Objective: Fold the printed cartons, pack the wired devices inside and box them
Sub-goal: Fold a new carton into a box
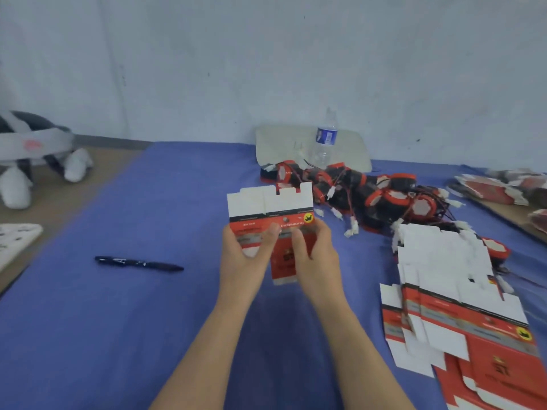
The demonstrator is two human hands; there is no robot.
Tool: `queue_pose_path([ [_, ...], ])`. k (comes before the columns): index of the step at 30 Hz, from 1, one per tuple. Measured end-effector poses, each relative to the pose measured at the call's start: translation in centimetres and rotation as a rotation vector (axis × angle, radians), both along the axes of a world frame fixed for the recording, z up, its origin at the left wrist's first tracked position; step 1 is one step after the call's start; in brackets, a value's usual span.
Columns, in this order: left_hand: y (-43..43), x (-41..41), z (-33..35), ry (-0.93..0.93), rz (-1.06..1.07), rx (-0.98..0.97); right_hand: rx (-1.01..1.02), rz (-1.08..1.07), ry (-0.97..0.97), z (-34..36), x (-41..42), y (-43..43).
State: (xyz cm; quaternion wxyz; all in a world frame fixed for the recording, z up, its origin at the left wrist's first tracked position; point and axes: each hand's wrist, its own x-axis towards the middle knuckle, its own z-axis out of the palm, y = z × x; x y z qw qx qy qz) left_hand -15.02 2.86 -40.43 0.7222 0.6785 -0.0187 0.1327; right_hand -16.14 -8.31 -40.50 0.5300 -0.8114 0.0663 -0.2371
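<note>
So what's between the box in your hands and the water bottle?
In the head view, a heap of red-and-black wired devices lies on the blue cloth between the carton and the water bottle.

Even, cool indoor light, faint shadows, soft overall blur, wide-angle bending toward the edges

- Your left hand (243, 258) and right hand (316, 258) hide the middle of the carton (270, 207); its print is blurred.
- At 4 o'clock, the stack of flat cartons (461, 315) runs off the right and bottom edges.
- At 9 o'clock, the left edge cuts the headset (32, 143).
</note>
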Motion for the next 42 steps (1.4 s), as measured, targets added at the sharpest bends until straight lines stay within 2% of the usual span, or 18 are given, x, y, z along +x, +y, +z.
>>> queue_pose_path([
  [15,-1.3,-0.6,-0.7,-0.071,0.029,0.108,-0.016,-0.105,-0.047,-0.7,-0.5,-0.8],
  [21,-0.9,-0.7,0.5,0.028,0.088,-0.008,0.116,-0.066,-0.111,-0.3,-0.6,-0.4],
  [28,-0.5,0.0,0.7,0.09,0.195,-0.19,0.032,0.035,-0.259,-0.3,-1.5,1.6],
  [35,-0.4,0.0,0.4,0.099,0.215,-0.142,0.005,0.049,-0.31,-0.5,-1.4,1.8],
  [38,-0.7,-0.3,0.4,0.024,0.157,-0.063,-0.005,0.052,-0.3,-0.7,-1.3,1.9],
  [42,-1.4,-0.8,0.5,-0.099,-0.071,-0.011,-0.012,0.026,-0.287,-0.5,-0.9,1.1],
])
